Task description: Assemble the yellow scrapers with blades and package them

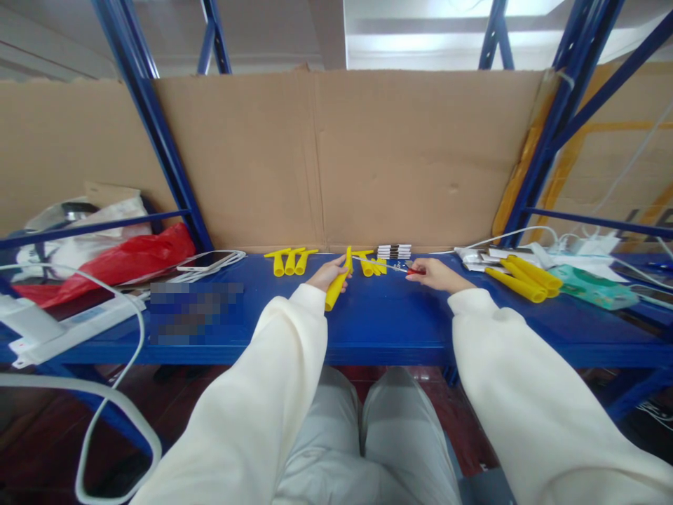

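Observation:
My left hand [329, 273] is closed around a yellow cone-shaped tube [333, 293], tilted with its wide end toward me. My right hand [432, 274] pinches the red handle of a thin screwdriver-like tool [415, 271]. The tool's pale shaft points left to the upper part of the yellow piece; whether it touches is too small to tell. Between the hands lie small yellow parts [379, 266] and another yellow tube [366, 266]. Behind them sits a stack of small white-and-black pieces [394, 251]. Three yellow tubes [289, 262] stand in a row left of my left hand.
On the right are more yellow cones [526, 279], a green packet [594, 286] and white cables. A phone [204, 261], a red bag [131, 259] and a white power strip [78, 326] are at left. Cardboard [368, 161] backs the blue table [389, 330].

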Demonstrator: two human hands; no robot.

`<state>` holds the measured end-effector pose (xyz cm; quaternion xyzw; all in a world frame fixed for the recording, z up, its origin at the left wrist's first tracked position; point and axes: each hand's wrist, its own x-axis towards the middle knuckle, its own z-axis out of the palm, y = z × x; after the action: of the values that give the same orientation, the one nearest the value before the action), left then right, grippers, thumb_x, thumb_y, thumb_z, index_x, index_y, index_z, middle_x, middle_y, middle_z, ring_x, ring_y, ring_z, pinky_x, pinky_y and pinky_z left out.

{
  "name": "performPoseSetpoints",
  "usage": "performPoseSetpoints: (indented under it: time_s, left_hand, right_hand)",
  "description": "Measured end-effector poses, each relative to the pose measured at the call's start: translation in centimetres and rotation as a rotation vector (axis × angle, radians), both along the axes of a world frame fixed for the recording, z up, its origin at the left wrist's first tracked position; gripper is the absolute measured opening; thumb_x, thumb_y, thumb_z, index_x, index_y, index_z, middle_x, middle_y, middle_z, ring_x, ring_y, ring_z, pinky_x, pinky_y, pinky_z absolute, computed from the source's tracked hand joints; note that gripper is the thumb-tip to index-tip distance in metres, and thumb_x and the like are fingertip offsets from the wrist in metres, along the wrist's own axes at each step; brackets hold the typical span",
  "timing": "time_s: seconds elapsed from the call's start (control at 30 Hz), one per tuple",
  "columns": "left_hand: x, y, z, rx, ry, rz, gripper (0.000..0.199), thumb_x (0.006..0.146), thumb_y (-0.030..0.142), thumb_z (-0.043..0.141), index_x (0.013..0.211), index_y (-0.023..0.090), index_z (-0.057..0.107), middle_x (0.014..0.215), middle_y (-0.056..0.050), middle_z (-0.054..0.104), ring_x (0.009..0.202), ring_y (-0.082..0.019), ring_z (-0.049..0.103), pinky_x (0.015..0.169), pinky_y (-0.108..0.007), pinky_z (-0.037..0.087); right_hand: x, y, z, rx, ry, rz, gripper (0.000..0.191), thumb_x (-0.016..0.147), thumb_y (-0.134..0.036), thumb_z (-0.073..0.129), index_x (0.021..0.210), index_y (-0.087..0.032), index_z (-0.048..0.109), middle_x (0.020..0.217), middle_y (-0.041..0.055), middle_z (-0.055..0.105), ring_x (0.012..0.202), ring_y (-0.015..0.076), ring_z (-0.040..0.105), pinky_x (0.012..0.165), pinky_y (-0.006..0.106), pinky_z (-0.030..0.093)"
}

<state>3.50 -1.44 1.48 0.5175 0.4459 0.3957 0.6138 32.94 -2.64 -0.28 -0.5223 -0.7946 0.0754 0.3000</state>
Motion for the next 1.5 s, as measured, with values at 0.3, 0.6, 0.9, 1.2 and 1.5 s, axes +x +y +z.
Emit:
performPoseSetpoints:
  time_s: [0.3,0.6,0.9,1.2,1.5]
  left_hand:
    - [0.2,-0.2,0.0,0.016,0.008,0.008,0.067,0.093,0.006,0.038,0.155,0.027,0.026,0.064,0.002,0.054,0.037,-0.011,0.046,0.036,-0.02,0.037]
    - [0.3,-0.1,-0.1,0.061,0.122,0.03,0.067,0.093,0.007,0.042,0.156,0.026,0.026,0.064,0.003,0.055,0.038,-0.009,0.047,0.039,-0.018,0.04]
    - [0.5,0.5,-1.2,0.297,0.374,0.006,0.084,0.083,0.004,0.06,0.157,0.02,0.024,0.071,0.003,0.059,0.043,-0.007,0.053,0.041,-0.017,0.044]
    - [0.5,0.6,-1.5,0.294,0.381,0.016,0.084,0.083,0.002,0.055,0.157,0.023,0.023,0.083,-0.001,0.061,0.043,-0.006,0.056,0.04,-0.017,0.043]
    - [0.8,-0.2,-0.7,0.233,0.354,0.045,0.081,0.083,0.002,0.054,0.156,0.027,0.026,0.089,-0.001,0.063,0.043,-0.006,0.054,0.038,-0.016,0.042]
  right_hand:
    - [-0.2,-0.2,-0.1,0.012,-0.015,-0.098,0.026,0.073,-0.041,0.069,0.081,-0.022,0.054,0.078,0.0033,0.068,0.069,0.0192,0.059,0.065,0.029,0.043]
    - [-0.1,-0.8,0.5,0.072,-0.16,-0.056,0.024,0.086,-0.04,0.055,0.073,-0.021,0.059,0.076,0.005,0.068,0.067,0.0177,0.059,0.063,0.027,0.039]
    - [-0.7,-1.3,0.6,0.068,-0.221,-0.134,0.02,0.086,-0.037,0.056,0.076,-0.02,0.061,0.076,0.0054,0.07,0.067,0.0182,0.061,0.062,0.027,0.04]
    - [-2.0,-2.2,1.1,0.134,-0.341,-0.382,0.013,0.083,-0.034,0.064,0.089,-0.023,0.06,0.084,0.005,0.073,0.078,0.0214,0.066,0.062,0.026,0.04]
    - [-2.1,-2.2,1.3,-0.04,-0.374,-0.196,0.013,0.088,-0.019,0.054,0.088,-0.017,0.067,0.095,0.011,0.075,0.083,0.0201,0.068,0.073,0.025,0.046]
